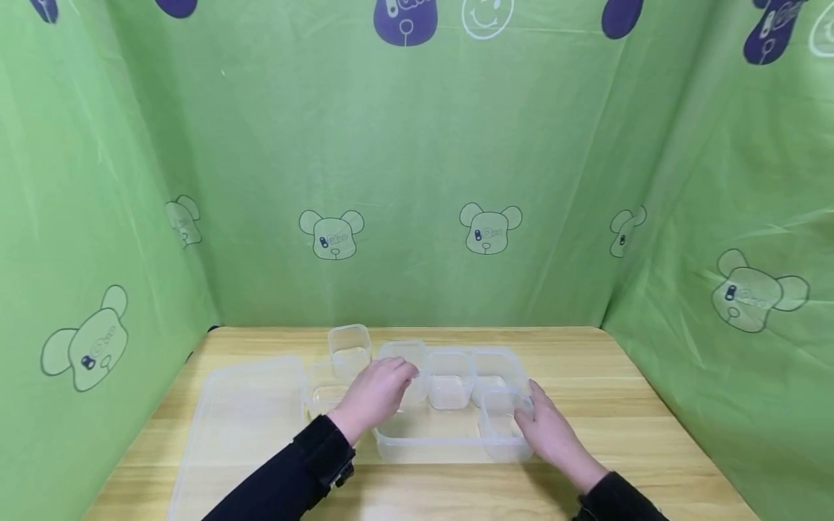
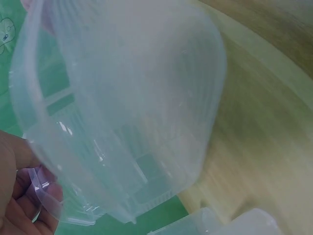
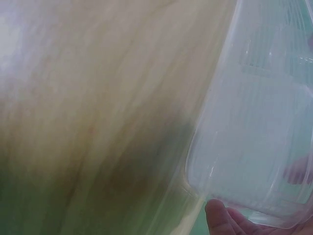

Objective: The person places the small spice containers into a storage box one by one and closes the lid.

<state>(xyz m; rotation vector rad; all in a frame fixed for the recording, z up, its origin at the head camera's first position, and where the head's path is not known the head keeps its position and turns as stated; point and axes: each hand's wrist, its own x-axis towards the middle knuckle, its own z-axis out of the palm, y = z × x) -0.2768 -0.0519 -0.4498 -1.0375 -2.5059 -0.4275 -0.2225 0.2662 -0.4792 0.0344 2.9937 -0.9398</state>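
Note:
A large clear plastic box (image 1: 426, 452) stands on the table with several small square containers in it. At its back left, my left hand (image 1: 378, 398) grips the rim of a small clear container (image 1: 402, 352); the left wrist view shows curled fingers (image 2: 46, 218) at that rim. My right hand (image 1: 554, 433) holds a small container (image 1: 500, 416) at the box's front right corner, its thumb over the rim. Between the hands, another small container (image 1: 449, 391) sits at the back middle, with one more (image 1: 491, 365) at the back right.
A large translucent lid (image 1: 244, 416) lies flat on the wooden table (image 1: 625, 434) to the left. Between lid and box stand two small containers, one (image 1: 350, 344) farther back and one (image 1: 323, 391) partly behind my left arm. Green cloth (image 1: 417, 145) encloses the back and sides.

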